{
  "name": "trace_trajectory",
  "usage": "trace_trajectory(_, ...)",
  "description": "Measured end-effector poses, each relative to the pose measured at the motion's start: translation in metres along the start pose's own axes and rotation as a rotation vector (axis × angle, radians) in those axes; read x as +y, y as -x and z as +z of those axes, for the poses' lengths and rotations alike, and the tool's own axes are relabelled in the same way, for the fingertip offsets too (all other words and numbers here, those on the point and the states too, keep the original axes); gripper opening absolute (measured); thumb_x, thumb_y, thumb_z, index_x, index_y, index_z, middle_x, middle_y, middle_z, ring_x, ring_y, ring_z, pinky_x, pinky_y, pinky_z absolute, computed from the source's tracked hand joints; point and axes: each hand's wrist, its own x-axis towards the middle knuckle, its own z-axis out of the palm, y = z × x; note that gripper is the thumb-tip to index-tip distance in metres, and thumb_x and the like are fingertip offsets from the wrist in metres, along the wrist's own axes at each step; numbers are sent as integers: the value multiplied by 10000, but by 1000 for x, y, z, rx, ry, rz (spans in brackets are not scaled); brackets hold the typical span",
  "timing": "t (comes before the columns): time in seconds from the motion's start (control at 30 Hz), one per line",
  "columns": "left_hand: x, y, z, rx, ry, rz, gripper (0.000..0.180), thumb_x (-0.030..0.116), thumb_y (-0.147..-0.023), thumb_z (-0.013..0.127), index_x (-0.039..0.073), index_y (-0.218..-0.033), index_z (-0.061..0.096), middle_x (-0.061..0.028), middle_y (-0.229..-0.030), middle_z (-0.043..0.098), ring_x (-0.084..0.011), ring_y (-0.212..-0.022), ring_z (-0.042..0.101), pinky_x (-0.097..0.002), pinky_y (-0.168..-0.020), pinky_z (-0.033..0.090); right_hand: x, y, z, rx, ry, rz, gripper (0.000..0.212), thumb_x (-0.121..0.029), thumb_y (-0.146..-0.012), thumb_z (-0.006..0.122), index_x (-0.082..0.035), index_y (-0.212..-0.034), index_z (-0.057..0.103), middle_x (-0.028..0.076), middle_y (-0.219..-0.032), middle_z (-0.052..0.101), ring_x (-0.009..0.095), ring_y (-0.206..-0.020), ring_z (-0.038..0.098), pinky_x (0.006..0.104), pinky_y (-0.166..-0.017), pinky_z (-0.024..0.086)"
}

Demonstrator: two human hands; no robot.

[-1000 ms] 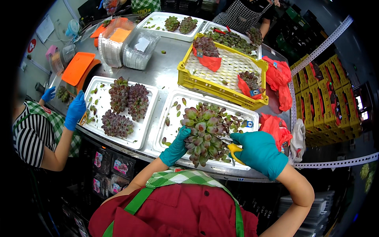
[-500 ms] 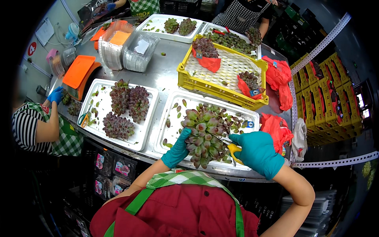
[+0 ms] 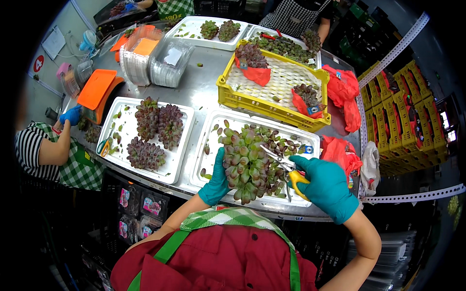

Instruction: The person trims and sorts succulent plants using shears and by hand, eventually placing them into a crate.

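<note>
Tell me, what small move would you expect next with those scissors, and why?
Probably a snip into the grape bunch. The left hand cups the bunch from below over the white tray, and the right hand aims the scissors with their tips among the berries. Loose grapes already lie in the tray, so closing the blades on another berry or stem looks likely.

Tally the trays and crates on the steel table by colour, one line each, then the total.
White trays: 4 – one under the held grape bunch, one left of it, two at the far edge.
Yellow crate: 1.
Total: 5.
</note>
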Motion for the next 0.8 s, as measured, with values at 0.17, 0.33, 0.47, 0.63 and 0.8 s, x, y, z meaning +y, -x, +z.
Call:
trace_trajectory(0.17, -3, 3, -23, 104, 5, -10, 564, 493, -826, 481, 74, -1200, 430, -90, -1039, 561, -191, -916, 577, -364, -802, 498, -10, 5, 9, -8, 1, -101, 466, -249, -670, 661, -100, -1096, 543, 98, -745, 561, 261, -669, 551, 375, -570, 435)
trace_trajectory(0.33, -4, 3, -26, 150, -56, -32, 608, 460, -834, 475, 50, -1266, 354, -130, -1193, 486, -247, -1042, 525, -399, -895, 445, -8, 5, 18, 42, 121, -151, 510, -209, -663, 682, -69, -1128, 525, 91, -762, 533, 255, -699, 520, 354, -613, 415)
trace_trajectory(0.47, -8, 2, -41, 182, -81, -24, 601, 461, -828, 487, 58, -1257, 365, -114, -1159, 509, -229, -1003, 547, -387, -866, 467, -11, 0, 21, 53, 177, -128, 544, -210, -645, 690, -55, -1136, 513, 92, -780, 522, 259, -733, 509, 361, -650, 404)
trace_trajectory(0.63, -7, 4, -31, 203, -179, -21, 604, 467, -818, 506, 70, -1254, 376, -96, -1151, 516, -211, -1001, 549, -373, -865, 470, -10, -4, 26, 62, 225, -129, 584, -218, -624, 695, -59, -1151, 502, 90, -793, 514, 252, -739, 499, 362, -653, 396)
trace_trajectory(0.8, -1, 7, -6, 204, -107, 7, 557, 428, -796, 568, 82, -1206, 422, -55, -1037, 563, -161, -912, 574, -337, -811, 495, -5, -4, 35, -139, -55, -31, 526, -284, -699, 664, -30, -1135, 512, 125, -794, 575, 261, -687, 550, 382, -620, 428)
